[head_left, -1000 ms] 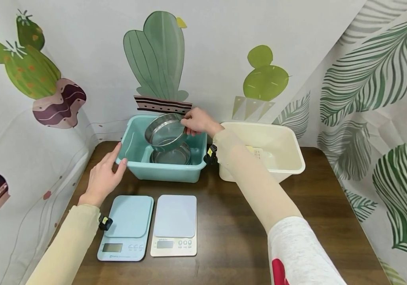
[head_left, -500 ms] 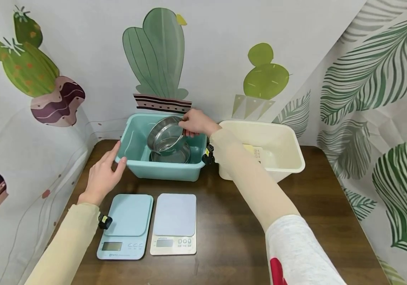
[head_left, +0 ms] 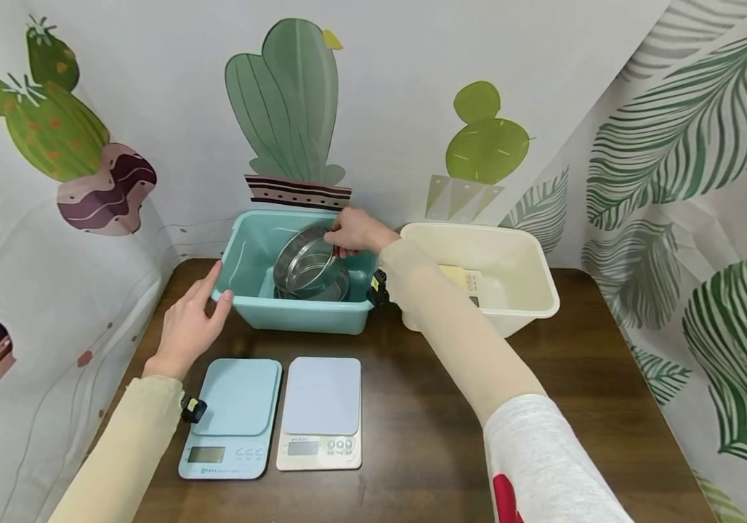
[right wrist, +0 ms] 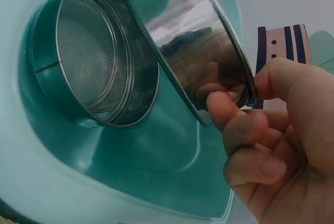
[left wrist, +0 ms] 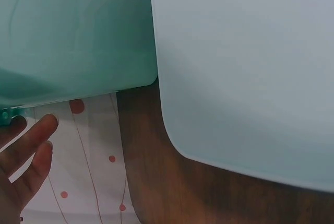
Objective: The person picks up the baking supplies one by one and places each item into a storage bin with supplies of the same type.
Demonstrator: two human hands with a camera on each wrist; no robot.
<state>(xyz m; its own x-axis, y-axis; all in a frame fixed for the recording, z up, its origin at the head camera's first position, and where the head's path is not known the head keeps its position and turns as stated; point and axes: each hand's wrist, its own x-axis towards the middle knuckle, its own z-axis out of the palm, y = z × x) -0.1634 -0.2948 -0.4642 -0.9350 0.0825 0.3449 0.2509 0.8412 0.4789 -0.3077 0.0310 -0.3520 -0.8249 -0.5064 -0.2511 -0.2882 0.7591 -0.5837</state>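
My right hand (head_left: 359,231) pinches the rim of a round steel sieve (right wrist: 195,51) between thumb and fingers. The sieve hangs tilted inside the teal basin (head_left: 301,319), low over a second sieve (right wrist: 86,51) with fine mesh, which lies in the basin. In the head view the held sieve partly covers the lower one; whether they touch I cannot tell. At the basin's front left corner, my left hand (head_left: 187,327) touches the rim with its fingers extended, holding nothing; part of that hand (left wrist: 28,153) shows in the left wrist view.
To the right stands a cream basin (head_left: 527,272) with a pale yellow item (head_left: 457,274) inside, partly behind my right sleeve. A light blue kitchen scale (head_left: 236,399) and a white one (head_left: 321,399) lie side by side in front of the teal basin.
My right hand has lowered the sieve deeper into the teal basin, shifting slightly and tipping it more steeply over the lower sieve. My left hand has stayed at the rim.
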